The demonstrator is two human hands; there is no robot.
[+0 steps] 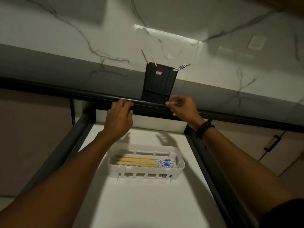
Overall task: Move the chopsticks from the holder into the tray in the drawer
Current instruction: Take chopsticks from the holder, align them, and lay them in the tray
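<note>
Most chopsticks [139, 162] already lie in the tray [180, 168] in the near drawer [148, 203]; a few remain in the far holder [158, 79]. The left hand [119, 116] rests on the counter edge [65, 94], perhaps gripping it; the right hand [182, 106] hovers loosely curled, empty.

head camera looks down and forward, close over the drawer [148, 203].

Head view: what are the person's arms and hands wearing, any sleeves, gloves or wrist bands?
No gloves: the left hand and right hand are bare, and so are both forearms. The right wrist carries a dark beaded bracelet; the left wrist shows no band. A dark sleeve shows on the right arm at the bottom corner. I can make out no rings.
</note>
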